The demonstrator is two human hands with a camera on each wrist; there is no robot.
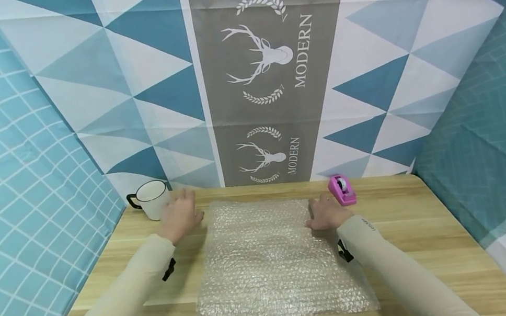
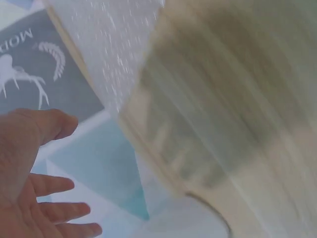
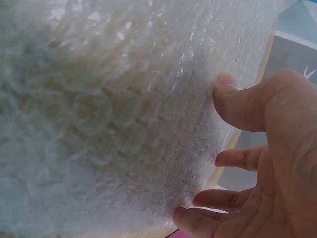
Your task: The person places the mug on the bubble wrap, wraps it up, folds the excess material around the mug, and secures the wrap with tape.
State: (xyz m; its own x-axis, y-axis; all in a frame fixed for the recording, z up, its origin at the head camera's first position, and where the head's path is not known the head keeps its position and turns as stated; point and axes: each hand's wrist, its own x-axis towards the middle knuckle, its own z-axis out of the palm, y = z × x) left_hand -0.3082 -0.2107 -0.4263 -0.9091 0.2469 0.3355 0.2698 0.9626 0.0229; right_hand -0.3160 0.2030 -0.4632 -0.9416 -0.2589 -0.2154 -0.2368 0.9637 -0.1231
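While the spread, empty left hand (image 1: pixel 179 217) partly hides the mug (image 1: pixel 151 201), the loose, empty right hand (image 1: pixel 327 212) overlaps bubble wrap (image 1: pixel 271 264).

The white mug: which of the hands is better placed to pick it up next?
Probably the left hand: it is close beside the white mug, holding nothing, while the right hand is at the bubble wrap, nearer the pink tape dispenser.

Bubble wrap (image 1: pixel 271 271) lying flat, mug (image 1: pixel 152 204) standing upright

Before you, the clear, glossy bubble wrap is spreading across the wooden table (image 1: pixel 416 248), your right hand (image 1: pixel 327 212) at its far right edge. Beside your left hand (image 1: pixel 180 217), the white, black-rimmed mug is pointing its black handle left.
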